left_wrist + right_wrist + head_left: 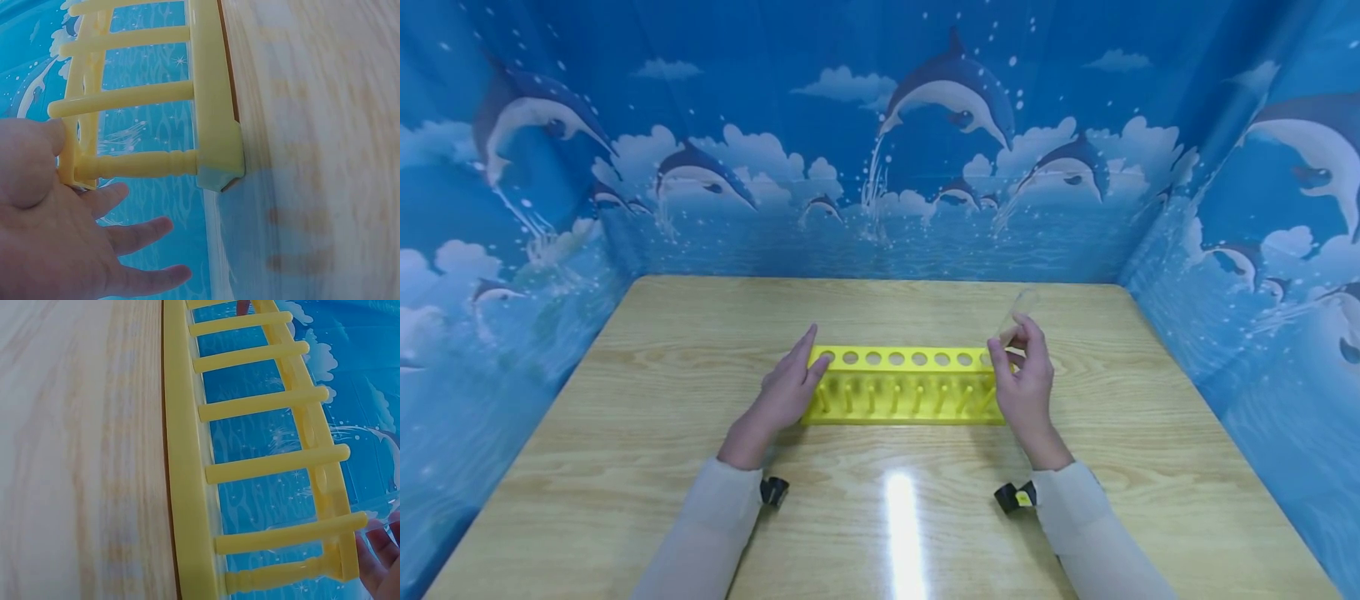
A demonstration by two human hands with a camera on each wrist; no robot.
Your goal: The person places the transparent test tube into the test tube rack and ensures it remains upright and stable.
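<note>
A yellow test tube rack (906,417) stands on the table, a row of round holes along its top and pegs in front. At its left end my left hand (787,389) holds the top corner, thumb over the top bar by the first hole and the other fingers stretched out beside the end. My right hand (1025,383) pinches a clear test tube (1017,310) that leans up and to the right over the rack's right end. In the right wrist view, only fingertips (381,550) show beside the rack's end post (275,575); the tube is very faint there.
The rack sits mid-table on a light wood-grain tabletop (655,400). A blue dolphin-print curtain (850,233) encloses the back and both sides. A bright light reflection (904,533) lies on the table in front.
</note>
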